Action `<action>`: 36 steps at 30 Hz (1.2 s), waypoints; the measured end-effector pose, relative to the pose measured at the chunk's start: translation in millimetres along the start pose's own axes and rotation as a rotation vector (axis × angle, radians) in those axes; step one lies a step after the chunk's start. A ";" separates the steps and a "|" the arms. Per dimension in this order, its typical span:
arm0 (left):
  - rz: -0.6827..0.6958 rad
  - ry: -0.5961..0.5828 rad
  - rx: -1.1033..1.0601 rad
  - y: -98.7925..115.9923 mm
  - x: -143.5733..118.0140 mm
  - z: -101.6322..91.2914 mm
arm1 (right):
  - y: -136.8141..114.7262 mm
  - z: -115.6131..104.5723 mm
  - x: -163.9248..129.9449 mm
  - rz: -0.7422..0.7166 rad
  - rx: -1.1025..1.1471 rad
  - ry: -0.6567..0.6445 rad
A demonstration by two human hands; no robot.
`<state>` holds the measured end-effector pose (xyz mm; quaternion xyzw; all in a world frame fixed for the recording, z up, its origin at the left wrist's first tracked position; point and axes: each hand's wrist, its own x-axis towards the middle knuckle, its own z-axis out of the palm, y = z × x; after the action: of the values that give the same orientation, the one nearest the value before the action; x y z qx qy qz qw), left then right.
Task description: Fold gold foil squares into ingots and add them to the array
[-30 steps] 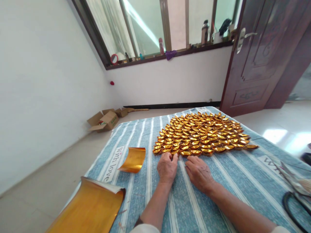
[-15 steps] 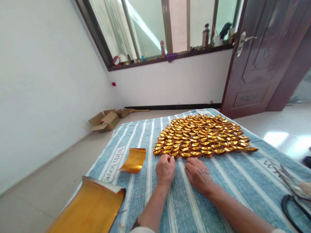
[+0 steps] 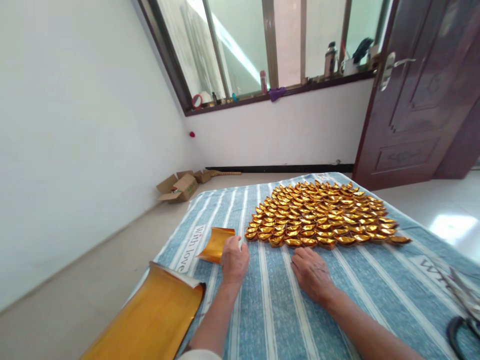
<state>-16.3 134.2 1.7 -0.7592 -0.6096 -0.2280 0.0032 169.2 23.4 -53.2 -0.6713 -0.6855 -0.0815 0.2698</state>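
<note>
My left hand reaches over the right edge of a small curved gold foil sheet, thumb apart from the index finger with cloth showing between them. Whether its fingertips touch the sheet is hard to see. My right hand rests on the cloth with its fingers curled together, close to the front row of folded gold paper ingots. What those fingers hold, if anything, is hidden. The ingots stand in tight overlapping rows on the bed-like surface.
A larger gold foil sheet lies at the front left. Scissors with black handles sit at the right edge. Blue-and-white striped cloth covers the surface. Beyond are an open cardboard box on the floor and a brown door.
My left hand has moved left from the front row of ingots to the small gold foil sheet. My right hand stays near the front row. The view has turned slightly left.
</note>
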 end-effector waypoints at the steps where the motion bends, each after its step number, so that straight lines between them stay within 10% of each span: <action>1: 0.009 -0.011 0.036 -2.5 -0.7 -1.8 | -0.1 -0.1 0.1 0.000 -0.003 -0.004; 18: 0.056 -0.326 0.295 14.5 -48.7 -18.0 | -1.2 -3.2 0.0 0.007 -0.042 -0.030; 29: 0.156 -0.417 0.224 55.4 -136.7 -38.5 | 4.2 -4.7 -5.6 -0.047 -0.034 0.000; 36: 0.460 -0.466 -0.134 56.1 -198.8 -35.4 | 7.3 -8.7 -7.2 0.035 0.150 -0.060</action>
<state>-6.8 -73.9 -20.9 -0.9072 -0.3901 -0.0814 -0.1349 178.2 13.6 -51.1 -0.6630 -0.6857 -0.0051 0.3003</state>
